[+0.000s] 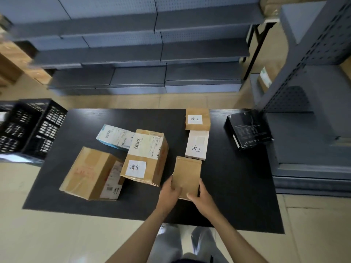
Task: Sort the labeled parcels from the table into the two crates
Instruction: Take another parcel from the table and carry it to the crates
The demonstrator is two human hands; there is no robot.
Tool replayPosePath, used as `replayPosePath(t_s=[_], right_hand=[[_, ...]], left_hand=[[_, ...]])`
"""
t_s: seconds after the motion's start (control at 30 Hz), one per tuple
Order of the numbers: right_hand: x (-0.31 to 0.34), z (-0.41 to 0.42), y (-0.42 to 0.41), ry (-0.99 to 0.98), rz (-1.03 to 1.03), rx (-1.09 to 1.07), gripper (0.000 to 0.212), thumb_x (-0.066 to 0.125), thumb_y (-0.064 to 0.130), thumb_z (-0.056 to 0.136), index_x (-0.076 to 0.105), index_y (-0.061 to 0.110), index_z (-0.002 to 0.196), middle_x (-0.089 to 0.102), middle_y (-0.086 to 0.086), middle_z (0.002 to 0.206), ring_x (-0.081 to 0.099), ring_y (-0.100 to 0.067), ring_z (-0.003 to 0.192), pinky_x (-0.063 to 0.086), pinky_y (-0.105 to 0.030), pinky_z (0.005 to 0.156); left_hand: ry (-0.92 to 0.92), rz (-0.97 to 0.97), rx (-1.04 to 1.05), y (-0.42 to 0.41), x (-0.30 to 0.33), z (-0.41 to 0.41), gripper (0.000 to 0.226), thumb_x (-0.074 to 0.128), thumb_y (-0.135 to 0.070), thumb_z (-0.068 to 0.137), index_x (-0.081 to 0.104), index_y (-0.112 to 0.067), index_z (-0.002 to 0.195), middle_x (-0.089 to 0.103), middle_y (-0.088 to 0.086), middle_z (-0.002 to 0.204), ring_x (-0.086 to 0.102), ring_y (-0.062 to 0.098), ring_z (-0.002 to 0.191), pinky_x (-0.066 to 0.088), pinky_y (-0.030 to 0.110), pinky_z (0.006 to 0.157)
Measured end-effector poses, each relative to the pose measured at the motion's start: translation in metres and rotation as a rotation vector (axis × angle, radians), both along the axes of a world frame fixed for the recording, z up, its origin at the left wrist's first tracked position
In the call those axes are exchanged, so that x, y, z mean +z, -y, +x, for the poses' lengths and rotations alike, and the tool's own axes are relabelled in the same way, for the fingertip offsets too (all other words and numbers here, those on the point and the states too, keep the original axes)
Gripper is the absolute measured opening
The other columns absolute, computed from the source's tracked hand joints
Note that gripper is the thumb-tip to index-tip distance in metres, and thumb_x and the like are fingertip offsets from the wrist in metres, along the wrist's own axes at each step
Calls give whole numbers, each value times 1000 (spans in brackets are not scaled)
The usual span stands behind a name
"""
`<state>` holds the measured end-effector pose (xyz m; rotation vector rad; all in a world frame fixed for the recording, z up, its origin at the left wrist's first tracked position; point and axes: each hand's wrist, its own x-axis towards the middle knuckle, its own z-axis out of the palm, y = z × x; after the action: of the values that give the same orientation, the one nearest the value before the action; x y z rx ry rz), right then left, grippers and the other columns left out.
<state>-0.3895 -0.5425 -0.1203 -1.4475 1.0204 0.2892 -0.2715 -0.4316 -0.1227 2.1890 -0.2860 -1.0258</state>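
Note:
A small plain brown parcel [187,173] sits near the front of the black table [237,186]. My left hand [169,192] grips its left near corner and my right hand [199,198] grips its right near edge. No label shows on its top. To its left stands a brown box with a white handwritten label [146,158]. A larger brown box [91,173] lies further left, and a light blue and white parcel [114,137] lies behind them. A white labeled parcel [196,145] and a small brown labeled parcel [197,118] lie behind the held one.
A black slatted crate [32,126] stands on the floor left of the table. A black box [248,128] sits at the table's right far corner. Grey shelving [133,54] runs along the back and another grey rack [313,92] stands at the right.

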Motion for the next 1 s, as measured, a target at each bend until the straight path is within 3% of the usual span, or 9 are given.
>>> replayPosePath(t_s=[0.1, 0.17, 0.23, 0.33, 0.5, 0.67, 0.8, 0.9, 1.0], right_hand=[[5, -4, 10, 18, -29, -48, 98, 71, 40, 86, 11, 33, 163, 42, 6, 154, 46, -19, 140, 42, -40, 114], [7, -9, 18, 39, -42, -88, 105, 76, 46, 79, 13, 35, 162, 42, 2, 156, 47, -17, 138, 44, -40, 113], [13, -9, 23, 35, -63, -103, 111, 80, 53, 75, 13, 36, 162, 39, -1, 153, 49, -18, 134, 46, -35, 108], [29, -8, 25, 78, -117, -166, 124, 85, 64, 65, 13, 37, 162, 35, -1, 150, 50, -18, 131, 50, -32, 102], [56, -3, 24, 130, -240, -298, 119, 90, 51, 66, 16, 42, 159, 31, 1, 147, 45, -13, 125, 45, -27, 93], [73, 4, 24, 183, -229, -366, 113, 90, 48, 68, 20, 47, 156, 32, 9, 142, 42, -11, 122, 45, -33, 96], [83, 3, 24, 251, -133, -364, 114, 90, 60, 59, 23, 54, 151, 38, 13, 150, 45, -14, 133, 50, -46, 105], [94, 5, 23, 322, -15, -372, 116, 90, 65, 54, 28, 51, 151, 45, 12, 146, 53, -14, 129, 58, -40, 96], [99, 6, 22, 335, 40, -346, 112, 88, 71, 53, 30, 56, 148, 50, 10, 145, 56, -16, 128, 58, -36, 94]], left_hand=[[69, -85, -14, -1, 5, -8, 53, 58, -16, 103, 43, -19, 154, 52, -3, 149, 50, 16, 138, 39, 28, 112], [127, -169, -43, 0, 10, -18, 47, 57, -15, 105, 48, -21, 151, 53, -11, 144, 50, 11, 136, 42, 32, 115], [145, -242, -49, 5, 20, -27, 45, 56, -22, 107, 48, -23, 151, 51, -14, 145, 48, 6, 136, 42, 36, 117], [205, -308, -83, 10, 34, -37, 46, 50, -35, 109, 44, -29, 154, 47, -17, 152, 40, 1, 141, 37, 30, 118], [253, -463, -156, 13, 59, -39, 47, 44, -38, 110, 43, -30, 156, 44, -20, 157, 36, 4, 147, 32, 29, 120], [167, -492, -143, 11, 69, -21, 45, 43, -36, 111, 40, -37, 156, 44, -26, 153, 38, 3, 145, 39, 34, 120], [216, -478, -109, 13, 69, 4, 44, 45, -38, 111, 40, -43, 154, 35, -25, 161, 30, -1, 150, 32, 41, 125], [136, -490, -98, 15, 78, 19, 47, 47, -47, 109, 34, -53, 154, 28, -28, 164, 24, -7, 150, 27, 38, 127], [-47, -556, -75, 12, 89, 30, 50, 52, -50, 105, 32, -66, 149, 39, -28, 158, 39, -11, 141, 39, 35, 120]])
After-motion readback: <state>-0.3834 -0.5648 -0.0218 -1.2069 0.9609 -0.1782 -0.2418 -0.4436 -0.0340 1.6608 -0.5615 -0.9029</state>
